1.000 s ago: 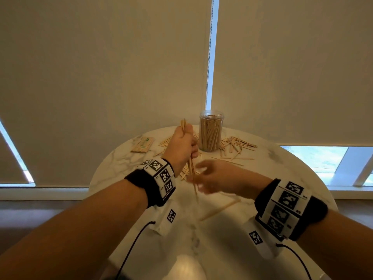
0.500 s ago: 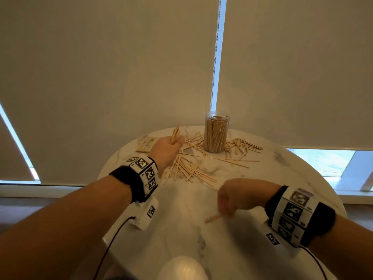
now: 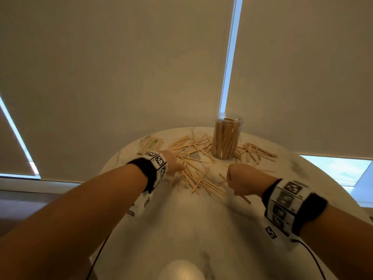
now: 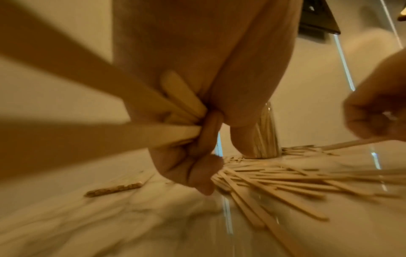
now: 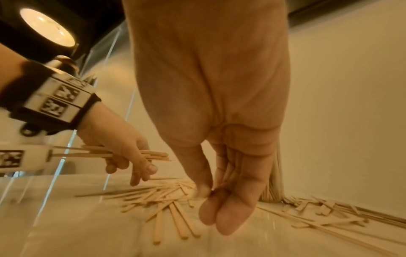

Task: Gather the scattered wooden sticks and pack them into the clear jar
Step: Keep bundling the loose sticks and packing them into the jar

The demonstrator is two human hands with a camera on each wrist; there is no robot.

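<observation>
A clear jar (image 3: 227,138), packed with upright wooden sticks, stands at the back of the round marble table (image 3: 181,229). Loose sticks (image 3: 193,174) lie scattered in front of it and on both sides. My left hand (image 3: 177,167) is low over the left side of the pile and grips a bundle of sticks (image 4: 175,121) in its curled fingers. My right hand (image 3: 234,184) hovers just right of the pile and pinches a single stick (image 3: 245,199) between thumb and fingertips (image 5: 222,208). In the right wrist view the jar (image 5: 274,187) is mostly hidden behind my right hand.
A flat paper-wrapped packet (image 3: 152,143) lies at the table's back left. More sticks (image 3: 256,152) fan out right of the jar. Window blinds hang close behind the table. The table's curved edge runs close on both sides.
My left hand has dropped from beside the jar to the pile, still holding its bundle. My right hand picked a stick off the near table and moved toward the pile.
</observation>
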